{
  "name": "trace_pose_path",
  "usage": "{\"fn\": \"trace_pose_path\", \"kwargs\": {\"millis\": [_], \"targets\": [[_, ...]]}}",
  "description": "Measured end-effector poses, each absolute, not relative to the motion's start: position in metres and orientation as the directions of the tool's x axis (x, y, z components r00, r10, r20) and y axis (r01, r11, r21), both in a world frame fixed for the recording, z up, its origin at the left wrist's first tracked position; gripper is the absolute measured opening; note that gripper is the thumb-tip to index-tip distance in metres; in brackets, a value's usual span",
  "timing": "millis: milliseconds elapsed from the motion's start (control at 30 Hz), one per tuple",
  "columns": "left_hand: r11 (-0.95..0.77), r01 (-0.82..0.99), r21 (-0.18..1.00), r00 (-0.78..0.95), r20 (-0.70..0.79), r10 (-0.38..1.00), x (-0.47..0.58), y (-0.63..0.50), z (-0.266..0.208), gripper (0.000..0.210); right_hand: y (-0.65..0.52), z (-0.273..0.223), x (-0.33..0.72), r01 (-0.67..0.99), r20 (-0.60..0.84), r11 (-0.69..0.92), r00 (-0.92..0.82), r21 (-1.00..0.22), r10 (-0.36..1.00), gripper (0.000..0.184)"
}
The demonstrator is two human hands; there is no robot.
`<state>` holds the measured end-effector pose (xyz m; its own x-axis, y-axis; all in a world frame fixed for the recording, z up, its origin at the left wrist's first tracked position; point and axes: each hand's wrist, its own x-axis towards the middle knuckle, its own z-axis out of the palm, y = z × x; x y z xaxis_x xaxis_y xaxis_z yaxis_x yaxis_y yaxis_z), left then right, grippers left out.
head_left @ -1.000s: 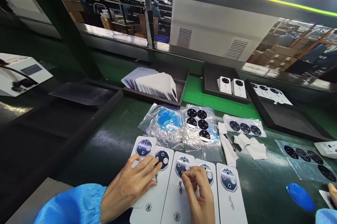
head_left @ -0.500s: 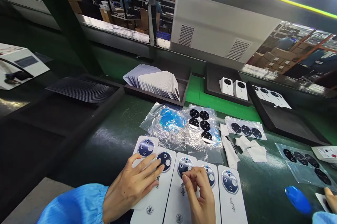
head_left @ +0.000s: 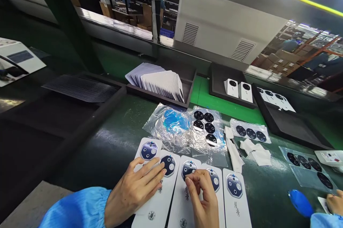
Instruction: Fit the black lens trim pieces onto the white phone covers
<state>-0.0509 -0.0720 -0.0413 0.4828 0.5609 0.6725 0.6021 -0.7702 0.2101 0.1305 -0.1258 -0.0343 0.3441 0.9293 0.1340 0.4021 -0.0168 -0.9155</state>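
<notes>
Several white phone back covers stand in a row before me, each with a dark eight-sided camera lens plate near its top. My left hand lies flat over the two leftmost covers, fingers stretched out, fingertips at the edge of the second lens plate. Over the third and fourth covers is my right hand, thumb and forefinger pinched together just below the third lens plate. Whatever is between those fingertips, if anything, is too small to make out. Small blue tabs show on the lens plates.
Beyond the row lie clear film with blue pieces, a bag of black lens plates and white cloths. Black trays hold fanned white covers and finished-looking covers. Right: a blue oval piece and another person's hand.
The view has shifted slightly. My two hands keep almost the same pose over the covers. At the right edge the other person's hand has come further into view.
</notes>
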Motion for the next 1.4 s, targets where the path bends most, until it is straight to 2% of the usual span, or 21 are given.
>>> {"fn": "trace_pose_path", "kwargs": {"millis": [200, 400, 500, 567, 733, 800, 967, 1167, 1400], "targets": [[-0.767, 0.613, 0.192, 0.505, 0.651, 0.567, -0.052, -0.072, -0.048, 0.025, -0.124, -0.033, 0.13, 0.413, 0.148, -0.008, 0.345, -0.911, 0.927, 0.026], [-0.757, 0.653, 0.008, 0.604, 0.598, 0.527, -0.057, -0.076, -0.048, 0.036, -0.124, -0.031, 0.128, 0.38, 0.107, -0.031, 0.335, -0.924, 0.936, 0.025], [-0.738, 0.674, -0.033, 0.622, 0.564, 0.543, -0.058, -0.078, -0.048, 0.042, -0.124, -0.03, 0.126, 0.373, 0.094, -0.04, 0.333, -0.927, 0.938, 0.024], [-0.736, 0.677, 0.017, 0.595, 0.575, 0.561, -0.057, -0.078, -0.048, 0.041, -0.124, -0.029, 0.125, 0.384, 0.106, -0.033, 0.335, -0.923, 0.936, 0.024], [-0.707, 0.64, 0.299, 0.414, 0.641, 0.646, -0.055, -0.077, -0.044, 0.03, -0.125, -0.027, 0.125, 0.411, 0.13, -0.026, 0.345, -0.911, 0.93, 0.026], [-0.713, 0.609, 0.349, 0.392, 0.648, 0.653, -0.057, -0.077, -0.042, 0.033, -0.124, -0.028, 0.124, 0.416, 0.131, -0.026, 0.344, -0.909, 0.93, 0.027], [-0.76, 0.573, 0.307, 0.463, 0.643, 0.61, -0.064, -0.08, -0.042, 0.038, -0.12, -0.033, 0.124, 0.481, 0.142, -0.017, 0.291, -0.876, 0.946, 0.025], [-0.774, 0.591, 0.227, 0.513, 0.635, 0.578, -0.065, -0.08, -0.051, 0.036, -0.109, -0.033, 0.121, 0.596, 0.198, 0.086, 0.125, -0.798, 0.972, 0.016], [-0.75, 0.624, 0.22, 0.505, 0.619, 0.602, -0.063, -0.078, -0.05, 0.036, -0.1, -0.034, 0.107, 0.659, 0.278, 0.135, 0.117, -0.74, 0.953, 0.014]]}}
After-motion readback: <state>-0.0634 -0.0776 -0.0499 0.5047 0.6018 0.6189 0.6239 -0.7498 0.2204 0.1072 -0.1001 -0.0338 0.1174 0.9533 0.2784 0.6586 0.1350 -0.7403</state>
